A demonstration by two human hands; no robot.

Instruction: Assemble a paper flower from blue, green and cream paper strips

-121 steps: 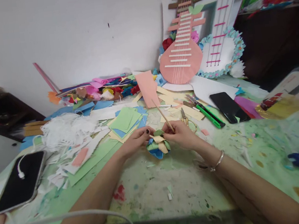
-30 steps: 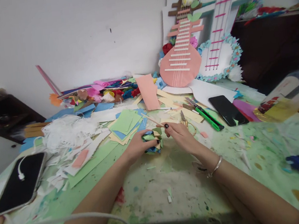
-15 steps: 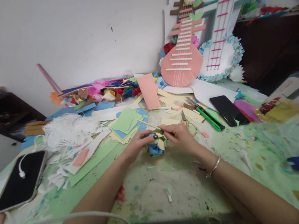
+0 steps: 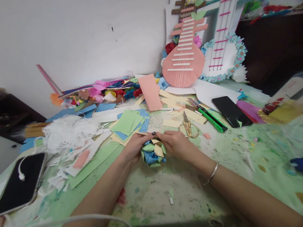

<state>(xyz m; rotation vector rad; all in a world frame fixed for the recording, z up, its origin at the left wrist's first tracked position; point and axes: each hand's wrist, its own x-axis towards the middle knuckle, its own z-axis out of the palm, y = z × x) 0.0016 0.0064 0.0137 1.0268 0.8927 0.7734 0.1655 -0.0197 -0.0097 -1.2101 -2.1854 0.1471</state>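
Observation:
A folded paper ball in blue, green and pale yellow (image 4: pixel 153 156) is between my hands, just above or on the table; which of the two I cannot tell. My left hand (image 4: pixel 136 145) is closed at its left and upper side, the thumb with a dark nail reaching over the top. From the right, my right hand (image 4: pixel 174 144) pinches at the ball's upper edge, its fingertips meeting the left thumb. A thin pale stick (image 4: pixel 140 133) runs leftward from these fingertips. Gold-handled scissors (image 4: pixel 188 126) lie just beyond my right hand.
Green and blue paper sheets (image 4: pixel 126 123), white string (image 4: pixel 66 132) and a phone (image 4: pixel 21 183) are at left. A green cutter (image 4: pixel 212 119), another phone (image 4: pixel 232 111) and a plastic bottle (image 4: pixel 289 98) are at right. A pink paper lute (image 4: pixel 184 66) leans behind. A white cable (image 4: pixel 78 218) crosses in front.
The ball has turned and come slightly nearer, showing more of its folds. The stick has swung flatter and lower. My right hand has moved a little left, uncovering the scissors.

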